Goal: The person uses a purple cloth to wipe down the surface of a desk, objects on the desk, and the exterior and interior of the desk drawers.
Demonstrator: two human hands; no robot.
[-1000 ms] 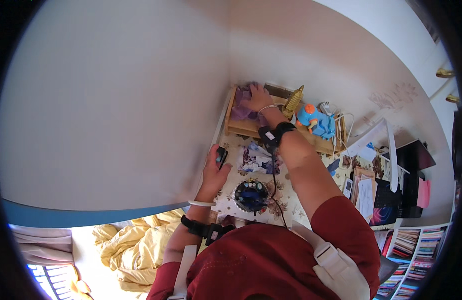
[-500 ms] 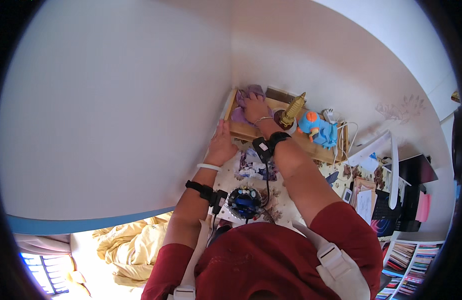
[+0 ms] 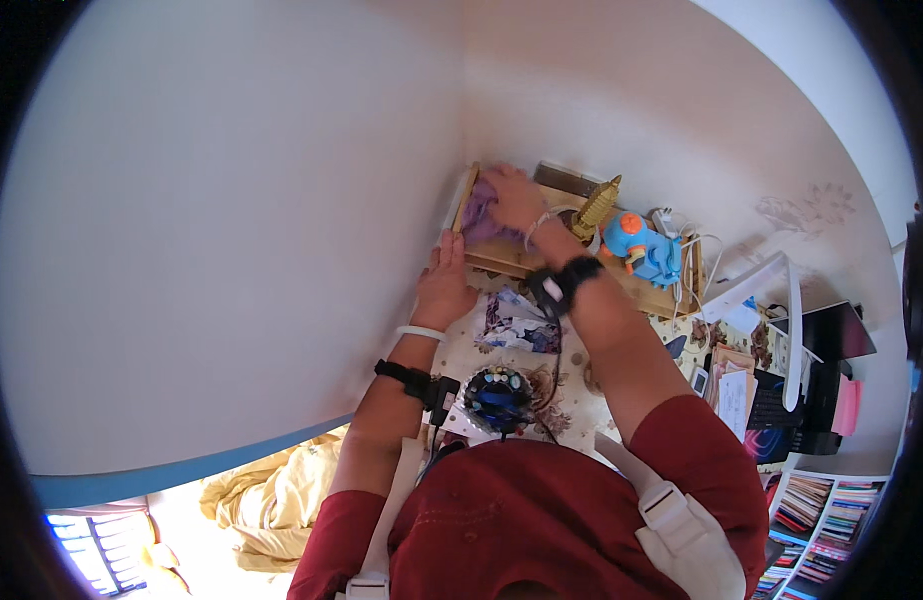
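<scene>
In the back left corner of a low wooden tray shelf (image 3: pixel 502 264), my right hand (image 3: pixel 519 200) is closed on a crumpled purple cloth (image 3: pixel 479 212). Motion blurs its fingers, and the hand covers part of the cloth. My left hand (image 3: pixel 445 285) lies open with fingers stretched, its fingertips at the shelf's front left corner beside the wall. Just right of my right hand stands a golden pagoda figurine (image 3: pixel 596 208). A blue toy with an orange top (image 3: pixel 644 250) sits further right on the same shelf.
White cables (image 3: pixel 694 240) hang at the shelf's right end. Nearer me on the flowered tabletop lie a patterned packet (image 3: pixel 520 322) and a round container of small items (image 3: pixel 497 397). A white lamp (image 3: pixel 792 340), papers (image 3: pixel 734 398) and a keyboard (image 3: pixel 772 402) are at right.
My right hand has shifted slightly right with the purple cloth, its wrist turning. My left hand stays at the shelf corner. The whole view has moved a little.
</scene>
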